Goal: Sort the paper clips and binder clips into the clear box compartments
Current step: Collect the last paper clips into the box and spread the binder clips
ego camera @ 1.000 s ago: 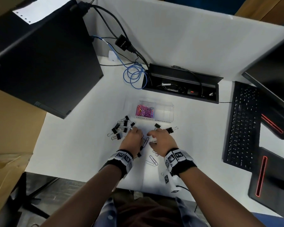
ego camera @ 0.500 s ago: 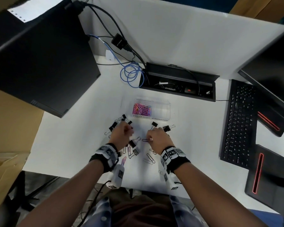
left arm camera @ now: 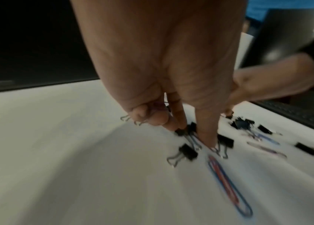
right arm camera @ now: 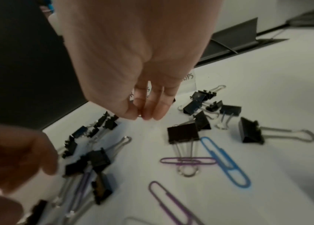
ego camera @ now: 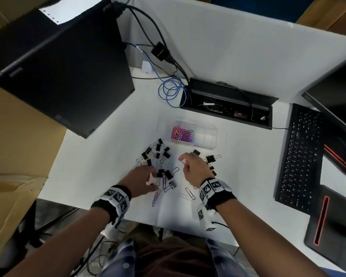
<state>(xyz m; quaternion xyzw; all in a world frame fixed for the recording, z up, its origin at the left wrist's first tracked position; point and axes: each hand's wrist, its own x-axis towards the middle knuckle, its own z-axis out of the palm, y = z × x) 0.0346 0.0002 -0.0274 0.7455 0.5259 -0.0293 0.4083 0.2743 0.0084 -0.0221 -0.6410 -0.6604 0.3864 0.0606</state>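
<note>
The clear box [ego camera: 205, 134] stands mid-table, pink paper clips [ego camera: 182, 133] in its left compartment. Black binder clips [ego camera: 158, 152] lie scattered left of my hands, more binder clips [ego camera: 212, 159] to the right. My left hand [ego camera: 151, 177] [left arm camera: 191, 134] keeps binder clips [left arm camera: 133, 121] in its curled fingers, wire handles poking out, while its index finger [left arm camera: 208, 137] touches the table among other binder clips [left arm camera: 187, 152]. Above the table, my right hand [ego camera: 183, 161] [right arm camera: 142, 116] pinches a small wire clip, seemingly a paper clip. Loose paper clips [right arm camera: 225, 161] [ego camera: 156, 196] lie nearer me.
A black keyboard [ego camera: 300, 156] lies to the right, an open cable tray [ego camera: 226, 102] and a blue cable coil [ego camera: 172, 90] behind the box. A large black case [ego camera: 64, 72] stands on the left. The table's front edge [ego camera: 128, 212] is just behind my wrists.
My left hand reached into the binder clips on the left and has come back nearer, with clips in it. My right hand's fingertips have risen off the table in a pinch.
</note>
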